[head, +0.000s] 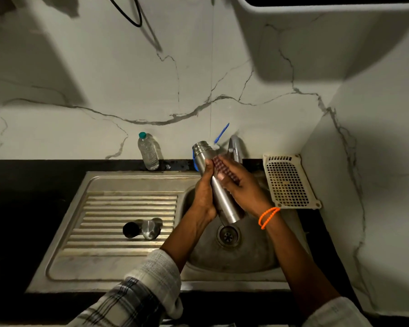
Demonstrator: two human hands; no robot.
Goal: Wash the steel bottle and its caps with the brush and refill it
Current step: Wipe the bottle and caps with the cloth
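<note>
The uncapped cylindrical steel bottle (216, 185) is held tilted over the round sink basin (234, 256), mouth toward the wall. The left hand (204, 192) grips its body, fingers curled. The right hand (240, 187) presses a reddish textured scrub pad (223, 168) against it. Two caps (142, 228) lie on the ribbed steel drainboard (118, 208).

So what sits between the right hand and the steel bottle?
In the head view, a dark red scrub pad lies between the right hand and the steel bottle.
</note>
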